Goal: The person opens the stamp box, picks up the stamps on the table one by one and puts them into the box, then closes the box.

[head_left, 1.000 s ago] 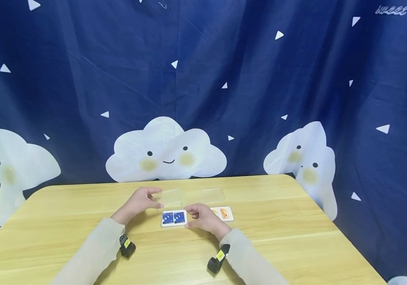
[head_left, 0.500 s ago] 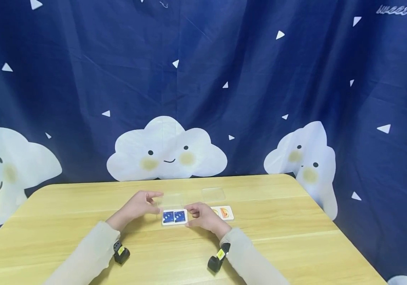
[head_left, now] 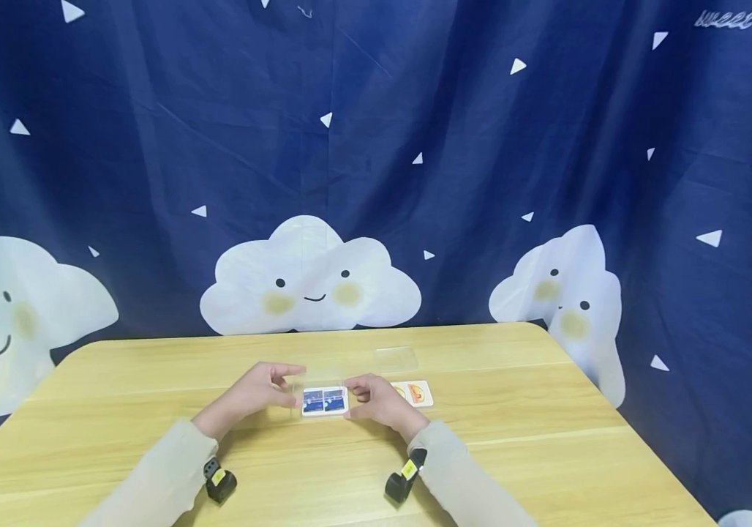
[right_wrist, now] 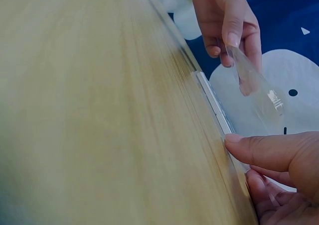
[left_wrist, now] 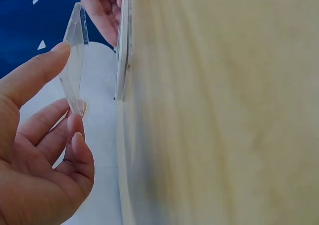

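Observation:
My left hand point(head_left: 257, 389) pinches a clear plastic lid point(left_wrist: 75, 68) by its edge between thumb and fingers. The lid hangs tilted above a flat white case point(head_left: 325, 411), apart from it in the left wrist view. Two blue cards point(head_left: 313, 400) with pale pictures lie side by side in the case, seen through the clear plastic. With thumb and fingers, my right hand point(head_left: 381, 402) grips the right end of the case, which lies on the table. Part of that end is hidden behind the fingers.
To the right, partly behind my right hand, lies another white case point(head_left: 430, 395) with orange-pictured cards point(head_left: 419, 394). A second clear lid point(head_left: 396, 359) lies flat behind it. The wooden table point(head_left: 547, 454) ends at a dark blue cloud-print curtain point(head_left: 461, 183).
My left hand has come down and nearer, bringing the clear lid from behind the case to over the blue cards. The right hand stays at the case's right end.

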{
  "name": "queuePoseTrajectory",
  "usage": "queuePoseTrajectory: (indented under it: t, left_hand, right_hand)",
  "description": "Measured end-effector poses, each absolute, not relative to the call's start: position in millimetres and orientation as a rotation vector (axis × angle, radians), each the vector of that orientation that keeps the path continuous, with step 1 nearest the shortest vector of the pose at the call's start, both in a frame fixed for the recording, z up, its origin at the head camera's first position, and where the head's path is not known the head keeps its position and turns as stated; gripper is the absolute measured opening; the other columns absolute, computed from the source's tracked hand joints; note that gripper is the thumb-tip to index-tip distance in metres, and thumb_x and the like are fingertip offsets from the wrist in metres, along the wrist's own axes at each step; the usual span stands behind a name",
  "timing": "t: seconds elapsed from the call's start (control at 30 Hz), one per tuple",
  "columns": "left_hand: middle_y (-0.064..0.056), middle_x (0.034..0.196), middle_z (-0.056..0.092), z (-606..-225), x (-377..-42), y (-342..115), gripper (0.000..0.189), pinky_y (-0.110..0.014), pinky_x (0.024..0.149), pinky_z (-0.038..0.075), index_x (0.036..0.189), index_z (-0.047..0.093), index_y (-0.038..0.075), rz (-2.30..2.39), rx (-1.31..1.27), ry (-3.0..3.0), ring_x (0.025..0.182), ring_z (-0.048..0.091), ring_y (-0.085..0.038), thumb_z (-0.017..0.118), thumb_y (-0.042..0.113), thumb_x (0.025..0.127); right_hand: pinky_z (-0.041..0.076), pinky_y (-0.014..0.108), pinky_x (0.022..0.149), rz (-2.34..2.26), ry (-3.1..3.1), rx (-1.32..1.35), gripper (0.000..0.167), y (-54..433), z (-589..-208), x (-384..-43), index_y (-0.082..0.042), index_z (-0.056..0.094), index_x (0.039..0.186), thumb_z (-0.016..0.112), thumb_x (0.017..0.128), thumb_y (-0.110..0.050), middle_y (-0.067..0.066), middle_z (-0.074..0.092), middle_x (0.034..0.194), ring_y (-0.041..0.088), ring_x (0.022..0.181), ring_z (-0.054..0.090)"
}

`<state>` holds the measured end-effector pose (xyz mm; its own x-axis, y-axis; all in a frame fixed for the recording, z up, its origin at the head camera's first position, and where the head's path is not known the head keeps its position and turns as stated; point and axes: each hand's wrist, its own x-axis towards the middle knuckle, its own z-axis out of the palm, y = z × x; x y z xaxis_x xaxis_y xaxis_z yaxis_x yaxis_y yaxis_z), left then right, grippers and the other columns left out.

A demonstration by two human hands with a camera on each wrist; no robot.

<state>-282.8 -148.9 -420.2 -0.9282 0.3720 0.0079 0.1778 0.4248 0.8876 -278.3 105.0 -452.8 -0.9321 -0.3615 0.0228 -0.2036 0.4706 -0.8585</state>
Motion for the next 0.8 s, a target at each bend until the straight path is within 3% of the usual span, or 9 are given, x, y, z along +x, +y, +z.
queuePoseTrajectory:
  t: [0.47, 0.8]
  left_hand:
    - [-0.015, 0.099, 0.059, -428, -278, -141, 0.068, -0.028, 0.066, 0.041, 0.126, 0.055, -0.006, 1.526, 0.497, 2.413, 0.082, 0.049, -0.021, 0.081, 0.005, 0.064]
    - [-0.009, 0.097, 0.060, -426, -276, -131, 0.066, -0.030, 0.068, 0.040, 0.123, 0.060, 0.000, 1.477, 0.301, 2.498, 0.083, 0.049, -0.021, 0.082, 0.001, 0.060]
  right_hand:
    - [0.047, 0.035, 0.091, -1.467, 2.549, -0.509, 0.051, 105, -450, -276, 0.002, 0.060, 0.119, 0.078, 0.071, 0.001, 0.010, 0.061, 0.111, 0.022, 0.101, 0.055]
    - [0.047, 0.033, 0.089, -1.476, 2.547, -0.497, 0.051, 105, -453, -278, 0.002, 0.061, 0.118, 0.078, 0.070, 0.003, 0.009, 0.061, 0.110, 0.020, 0.100, 0.055]
